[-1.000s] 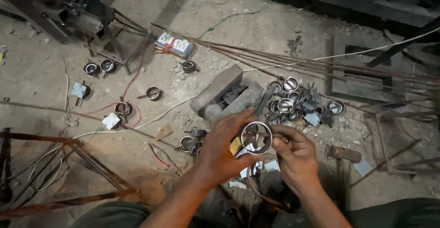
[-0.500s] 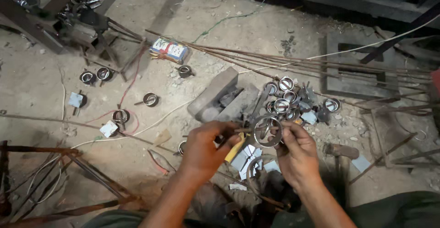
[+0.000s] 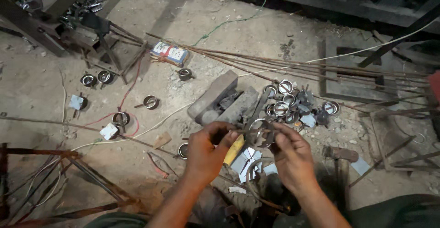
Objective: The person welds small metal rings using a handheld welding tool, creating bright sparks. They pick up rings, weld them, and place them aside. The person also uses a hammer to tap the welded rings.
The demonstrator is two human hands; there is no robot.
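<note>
Down near the person's knees, both hands are busy over the dusty floor point(image 3: 41, 90). The left hand point(image 3: 208, 157) is closed around a tool with a yellow handle point(image 3: 234, 149). The handle pokes out below the fist, so the working end can reach the piece. The right hand point(image 3: 291, 157) pinches a round metal ring point(image 3: 259, 134) with its fingers. It holds the ring up between the two hands, so the tool can meet it. I cannot tell just where the tool tip touches.

Right under the hands lie some flat shiny metal bits point(image 3: 247, 161). A hammer point(image 3: 341, 157) lies on the floor just beside the right hand, easy to grab.

A little farther off sit two grey blocks point(image 3: 224, 100). Next to them is a heap of rings point(image 3: 291, 105), all like the one being held. They are close, so the person need not stand up.

More rings point(image 3: 151, 102) lie one by one to the left, spread out apart from each other.

Farther back, long thin rods point(image 3: 321, 65) lie across the floor. A small box with plug holes point(image 3: 170, 52) sits near their ends, with wires running from it.
</note>
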